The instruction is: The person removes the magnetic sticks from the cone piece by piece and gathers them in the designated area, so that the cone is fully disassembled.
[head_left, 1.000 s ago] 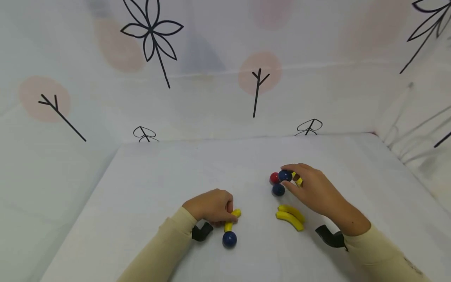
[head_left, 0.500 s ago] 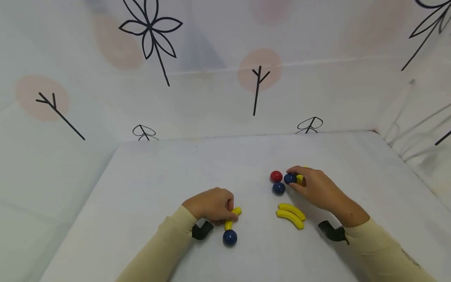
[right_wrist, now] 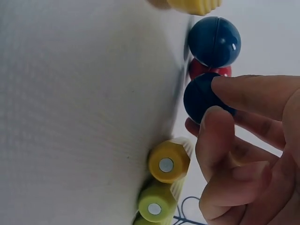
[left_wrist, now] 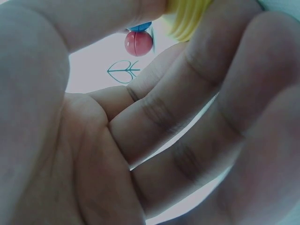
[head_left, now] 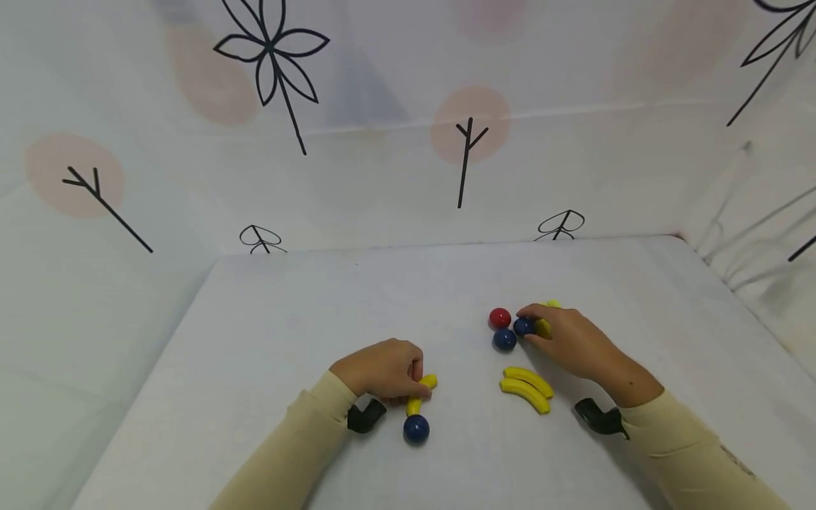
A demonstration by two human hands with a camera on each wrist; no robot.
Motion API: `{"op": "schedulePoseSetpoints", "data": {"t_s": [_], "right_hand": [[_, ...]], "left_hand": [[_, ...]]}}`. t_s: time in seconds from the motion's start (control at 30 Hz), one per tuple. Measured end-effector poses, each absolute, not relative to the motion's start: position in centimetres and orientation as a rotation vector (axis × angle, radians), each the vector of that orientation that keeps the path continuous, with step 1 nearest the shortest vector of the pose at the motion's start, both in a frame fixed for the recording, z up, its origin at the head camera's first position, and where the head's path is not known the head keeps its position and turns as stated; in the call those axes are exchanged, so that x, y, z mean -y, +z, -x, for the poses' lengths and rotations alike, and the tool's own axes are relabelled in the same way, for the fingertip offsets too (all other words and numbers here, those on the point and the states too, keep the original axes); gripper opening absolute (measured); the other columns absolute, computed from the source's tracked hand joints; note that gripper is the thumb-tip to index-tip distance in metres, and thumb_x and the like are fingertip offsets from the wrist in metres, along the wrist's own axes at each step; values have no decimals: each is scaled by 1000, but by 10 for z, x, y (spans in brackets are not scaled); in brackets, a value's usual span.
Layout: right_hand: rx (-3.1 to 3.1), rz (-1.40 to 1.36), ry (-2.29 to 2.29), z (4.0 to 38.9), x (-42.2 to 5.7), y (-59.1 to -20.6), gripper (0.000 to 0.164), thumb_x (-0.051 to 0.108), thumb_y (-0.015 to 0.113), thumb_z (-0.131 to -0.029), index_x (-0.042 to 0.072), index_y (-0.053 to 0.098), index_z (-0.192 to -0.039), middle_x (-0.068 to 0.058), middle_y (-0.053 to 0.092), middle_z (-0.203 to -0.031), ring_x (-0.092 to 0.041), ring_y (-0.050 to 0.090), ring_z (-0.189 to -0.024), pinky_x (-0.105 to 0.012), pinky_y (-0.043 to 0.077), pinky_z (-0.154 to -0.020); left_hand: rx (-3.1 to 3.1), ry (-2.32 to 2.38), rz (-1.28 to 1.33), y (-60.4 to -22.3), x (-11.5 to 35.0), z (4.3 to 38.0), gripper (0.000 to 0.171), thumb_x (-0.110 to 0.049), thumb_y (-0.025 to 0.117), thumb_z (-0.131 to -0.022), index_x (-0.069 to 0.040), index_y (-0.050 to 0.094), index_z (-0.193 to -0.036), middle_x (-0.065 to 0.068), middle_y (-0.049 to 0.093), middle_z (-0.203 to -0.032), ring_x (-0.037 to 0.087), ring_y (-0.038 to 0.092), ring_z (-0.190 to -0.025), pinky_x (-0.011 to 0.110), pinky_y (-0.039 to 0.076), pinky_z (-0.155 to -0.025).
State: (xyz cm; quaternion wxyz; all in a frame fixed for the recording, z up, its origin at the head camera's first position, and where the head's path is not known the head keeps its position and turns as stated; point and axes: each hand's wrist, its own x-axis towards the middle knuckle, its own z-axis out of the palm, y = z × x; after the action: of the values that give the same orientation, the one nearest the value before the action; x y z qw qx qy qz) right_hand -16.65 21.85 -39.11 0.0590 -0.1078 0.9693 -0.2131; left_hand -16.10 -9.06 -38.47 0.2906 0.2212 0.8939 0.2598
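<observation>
My left hand [head_left: 385,370] pinches a yellow magnetic rod [head_left: 429,382] just above the table. Below it, a second yellow rod [head_left: 414,406] leads down to a blue ball [head_left: 416,430]. The left wrist view shows the ribbed yellow rod [left_wrist: 187,18] at my fingertips. My right hand [head_left: 569,342] holds a blue ball [head_left: 524,326] between thumb and fingers. In the right wrist view this held ball [right_wrist: 200,97] overlaps a red ball [right_wrist: 225,71]. Another blue ball [head_left: 504,340] lies beside the red one, close to my right fingertips.
Two curved yellow rods [head_left: 524,395] lie side by side in front of my right hand. More yellow rods [head_left: 550,304] are partly hidden behind that hand; metal discs [right_wrist: 166,165] show in rod ends. A white cloth wall [head_left: 382,191] with plant drawings borders the table's back.
My right hand has moved slightly right and down with its blue ball, now apart from the red ball it overlapped. My left hand has stayed in place with the rod.
</observation>
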Motion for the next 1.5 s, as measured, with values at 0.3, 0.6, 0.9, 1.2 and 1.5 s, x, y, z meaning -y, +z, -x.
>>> {"op": "schedulePoseSetpoints", "data": {"t_s": [0.3,0.6,0.9,1.2,1.5], "right_hand": [[-2940,329,-601,166,-218,-394,46,12,74,-90,5,60,-133,-21,65,-129,-36,63,-111,-54,53,-92],[-2932,330,-599,166,-218,-394,46,12,73,-91,5,59,-134,-22,64,-131,-38,62,-115,-55,51,-95],[-3018,323,-656,157,-215,-377,41,20,70,-94,8,62,-132,-20,62,-133,-42,55,-124,-59,47,-100],[-3013,454,-775,133,-188,-363,27,22,71,-93,14,69,-119,-6,68,-118,-13,52,-75,-23,49,-65],[-2850,650,-704,112,-152,-375,21,23,76,-88,20,71,-109,11,65,-87,-6,53,-72,-17,47,-64]], "left_hand": [[-2378,703,-604,-384,91,161,27,-26,80,-85,-14,58,-75,-3,63,-65,12,61,-53,24,48,-51],[-2385,688,-609,-385,91,161,27,-28,79,-85,-14,58,-75,-4,62,-66,10,59,-53,23,48,-51],[-2394,693,-615,-386,87,160,26,-32,77,-88,-16,59,-80,-4,64,-64,10,58,-52,23,46,-52],[-2529,664,-654,-400,71,156,23,-42,73,-90,-23,59,-89,-9,54,-55,7,50,-49,22,36,-50],[-2505,668,-627,-400,64,155,21,-38,68,-95,-21,61,-105,-5,59,-63,11,54,-49,23,40,-48]]}}
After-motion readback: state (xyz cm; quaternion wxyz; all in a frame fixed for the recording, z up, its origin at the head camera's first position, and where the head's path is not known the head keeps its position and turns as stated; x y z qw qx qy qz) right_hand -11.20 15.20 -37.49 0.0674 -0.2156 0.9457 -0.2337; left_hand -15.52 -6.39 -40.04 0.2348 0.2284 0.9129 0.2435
